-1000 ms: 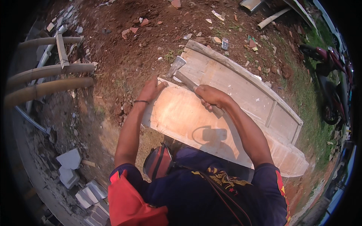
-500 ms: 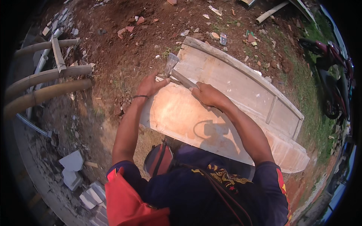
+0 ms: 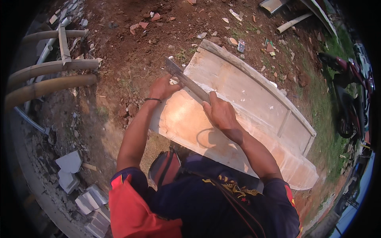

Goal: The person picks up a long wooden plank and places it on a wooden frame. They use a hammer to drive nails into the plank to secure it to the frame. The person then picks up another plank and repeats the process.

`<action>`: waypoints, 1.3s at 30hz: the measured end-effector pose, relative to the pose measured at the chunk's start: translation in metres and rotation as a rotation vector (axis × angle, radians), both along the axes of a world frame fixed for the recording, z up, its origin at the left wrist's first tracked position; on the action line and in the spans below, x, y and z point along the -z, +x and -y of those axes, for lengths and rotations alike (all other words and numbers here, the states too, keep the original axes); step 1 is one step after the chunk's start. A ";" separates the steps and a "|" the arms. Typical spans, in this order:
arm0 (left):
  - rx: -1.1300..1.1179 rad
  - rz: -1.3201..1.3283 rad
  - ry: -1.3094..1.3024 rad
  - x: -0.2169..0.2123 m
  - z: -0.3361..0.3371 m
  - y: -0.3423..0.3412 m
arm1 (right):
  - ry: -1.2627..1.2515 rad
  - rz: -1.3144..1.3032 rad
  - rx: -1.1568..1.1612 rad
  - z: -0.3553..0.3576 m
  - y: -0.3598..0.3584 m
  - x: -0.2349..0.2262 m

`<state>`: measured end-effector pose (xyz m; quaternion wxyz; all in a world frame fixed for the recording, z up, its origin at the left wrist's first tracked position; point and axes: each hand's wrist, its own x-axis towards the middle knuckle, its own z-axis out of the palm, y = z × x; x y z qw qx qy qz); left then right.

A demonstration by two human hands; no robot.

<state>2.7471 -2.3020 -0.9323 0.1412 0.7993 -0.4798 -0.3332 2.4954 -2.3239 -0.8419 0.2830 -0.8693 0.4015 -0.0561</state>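
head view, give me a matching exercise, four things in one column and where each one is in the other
Things:
1. left hand
2. right hand
3. motorbike
4. pale broken blocks

Places:
A. far right, on the grass
B. gripping the handle of the hatchet
C. lower left, on the ground
D. on the end of the curved panel, by the blade

Pairs: 1-D, 2-B, 3-A, 4-C
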 end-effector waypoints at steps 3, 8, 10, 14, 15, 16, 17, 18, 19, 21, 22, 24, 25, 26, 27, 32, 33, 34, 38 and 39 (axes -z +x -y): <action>0.085 0.003 -0.122 -0.003 0.000 0.000 | -0.066 0.096 -0.013 -0.003 -0.004 0.004; 0.009 -0.071 -0.012 -0.004 0.003 0.002 | 0.004 0.041 0.054 0.000 -0.004 0.008; 0.003 -0.034 -0.008 -0.003 0.004 0.002 | -0.002 0.167 0.062 0.001 -0.002 0.008; 0.055 -0.081 0.033 -0.006 0.004 0.000 | 0.092 -0.096 -0.014 0.002 -0.001 0.005; 0.044 -0.096 0.020 -0.009 0.003 0.000 | 0.060 -0.070 0.022 0.000 -0.001 0.003; 0.028 -0.049 -0.020 -0.011 0.003 -0.001 | 0.036 -0.033 0.039 0.000 -0.001 0.000; 0.006 -0.004 -0.055 -0.013 -0.001 -0.004 | -0.024 0.055 0.068 -0.003 -0.002 -0.001; 0.001 0.043 -0.035 -0.015 0.001 -0.005 | 0.010 0.116 0.077 -0.003 -0.002 -0.003; -0.007 0.001 -0.046 -0.016 0.000 -0.006 | -0.011 0.236 0.094 -0.006 -0.002 -0.004; 0.011 -0.070 0.037 -0.015 0.004 -0.004 | 0.020 0.235 0.073 -0.006 -0.002 -0.006; 0.034 -0.034 0.066 -0.013 0.003 -0.003 | 0.073 0.112 0.038 -0.007 -0.002 -0.006; 0.066 0.047 0.070 -0.006 0.005 0.000 | 0.084 0.051 0.025 -0.008 -0.001 -0.008; 0.045 0.029 -0.001 -0.004 0.010 0.006 | 0.032 0.115 0.025 -0.006 0.000 -0.009; 0.034 -0.010 -0.042 0.002 0.005 0.004 | -0.057 0.213 0.057 -0.011 -0.001 -0.010; 0.030 -0.050 -0.059 0.007 0.004 0.002 | -0.024 0.241 0.056 -0.010 -0.001 -0.010; 0.066 -0.087 -0.005 0.019 0.006 0.003 | 0.012 0.093 0.029 -0.010 -0.001 -0.005; 0.065 -0.073 -0.026 0.018 0.004 0.002 | -0.011 0.042 0.035 -0.010 -0.002 -0.003; 0.027 -0.040 -0.072 0.015 0.005 0.003 | -0.028 0.056 0.041 -0.006 -0.004 -0.001; 0.029 -0.010 -0.103 0.006 0.001 -0.002 | 0.152 -0.021 0.194 -0.005 -0.024 0.006; 0.053 -0.027 -0.050 0.003 0.003 -0.001 | 0.197 -0.041 0.209 -0.005 -0.031 0.007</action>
